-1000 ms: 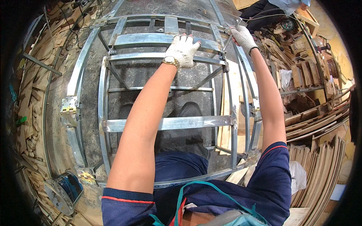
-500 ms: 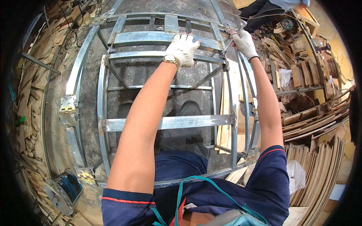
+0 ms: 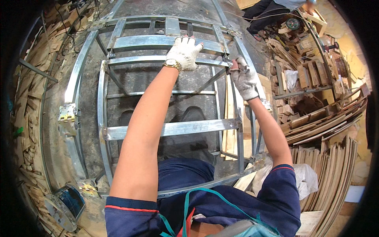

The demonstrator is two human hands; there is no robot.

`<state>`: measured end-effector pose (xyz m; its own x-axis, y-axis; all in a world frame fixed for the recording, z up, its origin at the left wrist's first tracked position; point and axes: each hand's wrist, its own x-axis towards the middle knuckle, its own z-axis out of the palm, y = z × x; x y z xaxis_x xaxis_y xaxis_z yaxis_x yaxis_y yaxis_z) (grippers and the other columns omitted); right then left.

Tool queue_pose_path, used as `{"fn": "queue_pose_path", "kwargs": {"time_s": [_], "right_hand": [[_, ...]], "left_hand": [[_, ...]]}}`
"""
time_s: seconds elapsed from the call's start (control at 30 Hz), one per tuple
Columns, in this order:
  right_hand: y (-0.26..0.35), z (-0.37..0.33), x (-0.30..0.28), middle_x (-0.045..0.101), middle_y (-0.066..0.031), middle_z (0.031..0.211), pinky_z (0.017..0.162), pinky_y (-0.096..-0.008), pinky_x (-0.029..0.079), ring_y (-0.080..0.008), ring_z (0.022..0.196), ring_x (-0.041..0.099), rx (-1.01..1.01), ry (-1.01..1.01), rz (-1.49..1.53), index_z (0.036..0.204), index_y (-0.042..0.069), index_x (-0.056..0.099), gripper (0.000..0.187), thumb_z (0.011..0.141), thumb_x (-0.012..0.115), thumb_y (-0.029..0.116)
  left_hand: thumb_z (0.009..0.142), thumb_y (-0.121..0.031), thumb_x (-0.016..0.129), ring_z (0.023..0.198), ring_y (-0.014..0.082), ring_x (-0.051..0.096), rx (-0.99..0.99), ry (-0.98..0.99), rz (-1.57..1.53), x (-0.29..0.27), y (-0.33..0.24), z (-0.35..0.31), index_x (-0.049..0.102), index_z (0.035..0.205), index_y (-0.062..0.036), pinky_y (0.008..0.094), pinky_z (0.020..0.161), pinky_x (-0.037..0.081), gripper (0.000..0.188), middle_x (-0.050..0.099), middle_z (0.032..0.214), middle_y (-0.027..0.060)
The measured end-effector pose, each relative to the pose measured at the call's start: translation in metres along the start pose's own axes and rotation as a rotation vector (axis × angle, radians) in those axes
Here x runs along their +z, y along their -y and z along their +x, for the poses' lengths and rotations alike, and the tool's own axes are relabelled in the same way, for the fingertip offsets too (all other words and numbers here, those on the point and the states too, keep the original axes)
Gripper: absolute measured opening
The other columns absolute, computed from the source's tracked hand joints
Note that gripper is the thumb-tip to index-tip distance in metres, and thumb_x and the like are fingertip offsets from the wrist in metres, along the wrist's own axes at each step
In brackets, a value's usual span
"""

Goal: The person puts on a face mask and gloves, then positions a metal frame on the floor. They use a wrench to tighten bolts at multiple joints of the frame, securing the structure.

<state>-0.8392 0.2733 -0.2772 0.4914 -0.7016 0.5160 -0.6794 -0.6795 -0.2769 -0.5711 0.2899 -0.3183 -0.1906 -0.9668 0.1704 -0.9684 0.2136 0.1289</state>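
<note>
A frame of welded square steel tubing [image 3: 173, 128] stands in front of me, with hinges [image 3: 68, 114] on its left side. My left hand [image 3: 184, 53], in a white fingerless-tip glove, lies spread across two of its upper crossbars, palm down. At the right end of those bars, my gloved right hand [image 3: 244, 80] is closed around a small metal tool [image 3: 245, 70], whose kind I cannot make out. Its fingertips are beside the joint [image 3: 227, 62] where crossbar and upright meet; whether the tool touches the joint is unclear.
Wood scraps [image 3: 33, 118] pile along the left, with a blue drum-shaped container [image 3: 69, 206] at lower left. Stacked wooden strips [image 3: 329, 173] and shelves of offcuts [image 3: 310, 77] line the right. Another person's dark-clad leg [image 3: 264, 15] shows at the top right. A cable crosses the floor there.
My right hand has come down and slightly left, toward me, from the far right corner to the crossbar joint. My left hand stays on the bars. The whole view has shifted slightly.
</note>
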Motion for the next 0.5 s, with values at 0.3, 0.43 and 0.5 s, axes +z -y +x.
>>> {"fn": "queue_pose_path", "kwargs": {"time_s": [0.3, 0.43, 0.5], "right_hand": [[0.019, 0.038, -0.009, 0.067, -0.0096, 0.067, 0.055, -0.0348, 0.053, -0.019, 0.059, 0.068, 0.204, -0.124, 0.283, 0.095, 0.003, 0.064, 0.035, 0.111, 0.053, 0.032], [-0.02, 0.085, -0.017, 0.064, -0.0047, 0.065, 0.051, -0.0287, 0.049, -0.0108, 0.051, 0.06, 0.481, 0.068, 0.216, 0.101, 0.0, 0.07, 0.044, 0.109, 0.053, 0.041], [-0.043, 0.101, -0.019, 0.067, -0.0077, 0.067, 0.053, -0.0325, 0.052, -0.0145, 0.052, 0.063, 0.459, 0.143, 0.121, 0.095, 0.0, 0.068, 0.049, 0.106, 0.055, 0.046]], "left_hand": [[0.079, -0.04, 0.081, 0.147, 0.0425, 0.042, 0.007, -0.052, 0.018, 0.008, 0.003, 0.001, 0.049, 0.154, -0.0197, 0.056, 0.121, 0.031, 0.084, 0.045, 0.158, 0.0221], [0.079, -0.039, 0.082, 0.147, 0.0419, 0.042, 0.016, -0.066, 0.024, 0.01, 0.0, 0.003, 0.05, 0.153, -0.0199, 0.0553, 0.121, 0.031, 0.083, 0.045, 0.158, 0.0217], [0.079, -0.039, 0.082, 0.147, 0.0416, 0.042, 0.018, -0.069, 0.017, 0.009, -0.001, 0.004, 0.049, 0.153, -0.02, 0.0549, 0.121, 0.032, 0.084, 0.045, 0.158, 0.0216]]}}
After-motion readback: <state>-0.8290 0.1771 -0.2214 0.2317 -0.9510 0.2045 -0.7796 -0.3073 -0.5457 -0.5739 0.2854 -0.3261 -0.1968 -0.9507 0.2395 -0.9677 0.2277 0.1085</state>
